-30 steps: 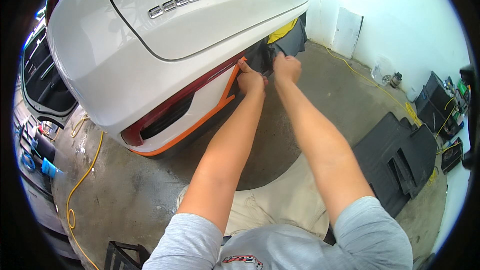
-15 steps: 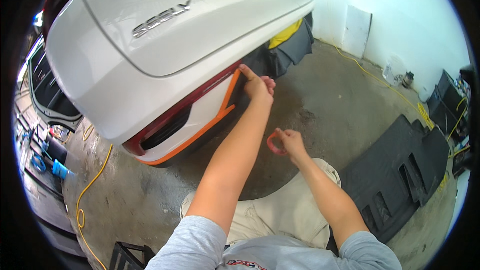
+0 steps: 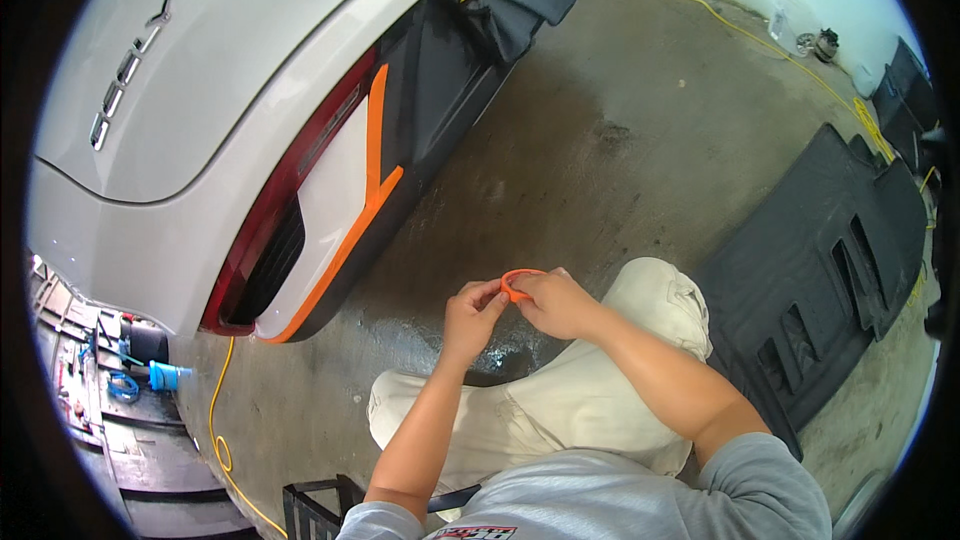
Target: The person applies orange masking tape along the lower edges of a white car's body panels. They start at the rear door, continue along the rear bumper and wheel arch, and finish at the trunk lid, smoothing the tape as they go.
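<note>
A roll of orange masking tape (image 3: 519, 283) is gripped in my right hand (image 3: 550, 302), in front of my knees. My left hand (image 3: 474, 318) meets it there, its thumb and fingers pinched at the roll's near left side. Whether a loose tape end is between them is too small to see. Beyond both hands, orange tape strips (image 3: 345, 245) run along the lower edge of a white car's rear bumper (image 3: 336, 176). One strip goes up toward the red trim (image 3: 300, 165), and a short end sticks out where the strips meet.
A black plastic panel with slots (image 3: 790, 280) lies on the wet concrete floor (image 3: 560, 160) to my right. Dark and yellow cloth (image 3: 530, 0) covers the car's far end. A yellow cord (image 3: 220, 420) trails at left. A black frame (image 3: 310, 510) stands near my left side.
My left hand has come off the bumper by the upper tape strip and back to the roll. The roll and my right hand have moved slightly left, and my view has turned.
</note>
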`<control>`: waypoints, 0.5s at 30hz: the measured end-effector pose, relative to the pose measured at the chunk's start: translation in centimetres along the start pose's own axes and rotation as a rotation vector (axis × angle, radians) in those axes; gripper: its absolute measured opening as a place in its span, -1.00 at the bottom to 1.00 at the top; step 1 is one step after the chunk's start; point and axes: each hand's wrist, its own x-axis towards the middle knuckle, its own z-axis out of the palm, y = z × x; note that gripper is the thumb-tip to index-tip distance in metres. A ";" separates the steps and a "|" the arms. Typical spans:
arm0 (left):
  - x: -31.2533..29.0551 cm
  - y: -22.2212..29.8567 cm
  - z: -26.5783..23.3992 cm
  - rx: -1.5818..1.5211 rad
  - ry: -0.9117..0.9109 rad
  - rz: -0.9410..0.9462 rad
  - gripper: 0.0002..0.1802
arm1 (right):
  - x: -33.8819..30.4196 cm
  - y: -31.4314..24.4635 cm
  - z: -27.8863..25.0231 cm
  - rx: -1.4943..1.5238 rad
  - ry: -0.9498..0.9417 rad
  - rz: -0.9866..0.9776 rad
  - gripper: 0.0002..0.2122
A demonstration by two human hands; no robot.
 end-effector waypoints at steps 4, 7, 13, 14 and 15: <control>-2.9 -1.1 0.7 -0.020 0.155 0.064 -0.81 | -0.8 -1.5 1.1 -0.158 -0.044 -0.006 -0.83; -3.9 -1.8 0.6 -0.244 0.127 -0.126 -0.79 | -1.1 -2.0 1.2 -0.172 -0.120 -0.001 -0.82; -4.6 -2.6 -0.8 -0.333 0.004 -0.219 -0.84 | -1.1 -2.4 0.6 -0.183 -0.298 -0.008 -0.79; -4.8 -2.8 -0.7 -0.324 0.003 -0.227 -0.85 | -1.1 -2.4 0.6 -0.190 -0.326 -0.015 -0.79; -5.1 -3.1 -0.7 -0.316 -0.005 -0.259 -0.85 | -1.2 -2.5 0.6 -0.210 -0.360 -0.003 -0.79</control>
